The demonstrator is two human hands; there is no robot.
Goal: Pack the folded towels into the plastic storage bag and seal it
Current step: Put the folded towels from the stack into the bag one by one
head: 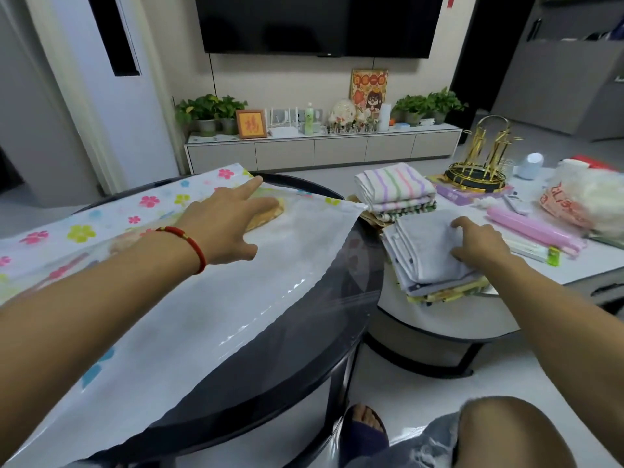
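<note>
A large plastic storage bag [236, 298], clear white with coloured flowers, lies flat across the round dark glass table [341, 336]. My left hand [223, 224] rests on top of it with fingers spread, partly covering a yellow-orange towel [268, 214] that seems to lie inside the bag. To the right, a stack of folded towels sits on a lower white table [449, 319], topped by a grey towel [425, 244]. My right hand [479, 241] grips that grey towel at its right edge. Behind it stands a second stack with a striped towel [395, 184] on top.
On the white table to the right are a gold wire rack [479, 167], a pink roll [533, 228] and a crumpled white shopping bag [587, 197]. A TV cabinet with plants stands at the back. My knee and sandalled foot are at the bottom.
</note>
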